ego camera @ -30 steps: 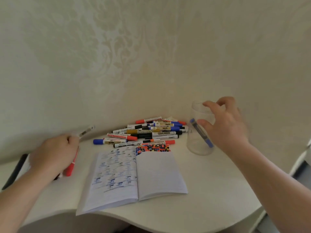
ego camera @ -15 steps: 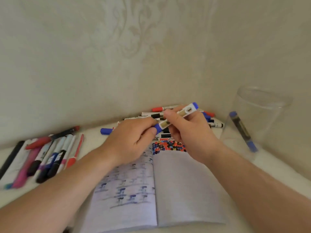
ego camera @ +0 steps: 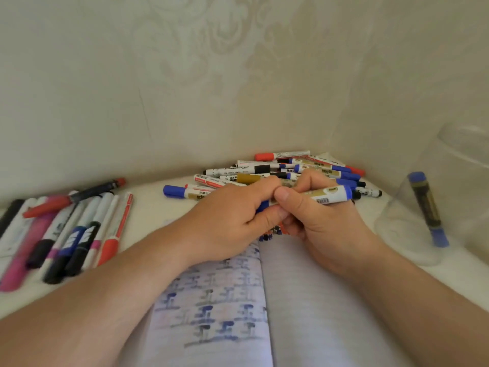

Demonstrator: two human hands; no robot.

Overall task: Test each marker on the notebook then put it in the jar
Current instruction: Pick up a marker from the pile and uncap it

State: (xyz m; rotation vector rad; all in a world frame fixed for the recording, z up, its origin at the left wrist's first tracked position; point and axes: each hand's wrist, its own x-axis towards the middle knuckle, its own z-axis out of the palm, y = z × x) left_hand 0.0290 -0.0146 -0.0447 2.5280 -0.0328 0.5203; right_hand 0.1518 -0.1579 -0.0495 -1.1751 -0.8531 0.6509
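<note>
Both hands meet over the top of the open notebook point(ego camera: 312, 300). My right hand point(ego camera: 322, 226) grips the barrel of a blue marker point(ego camera: 330, 195) that lies nearly level, its blue end pointing right. My left hand point(ego camera: 232, 221) grips the marker's blue cap end between thumb and curled fingers. The notebook's left page carries many blue test marks; the right page is bare. A clear jar point(ego camera: 449, 207) stands at the right with one blue marker point(ego camera: 427, 207) leaning inside it.
A pile of several markers point(ego camera: 264, 172) lies behind my hands against the wall corner. A second row of pens and markers point(ego camera: 71, 234) lies at the left on the white table point(ego camera: 148, 207). The patterned wall stands close behind.
The marker held between both hands has come down and levelled, closer to the notebook. My view has moved nearer and lower; the hands keep their hold on the marker's two ends.
</note>
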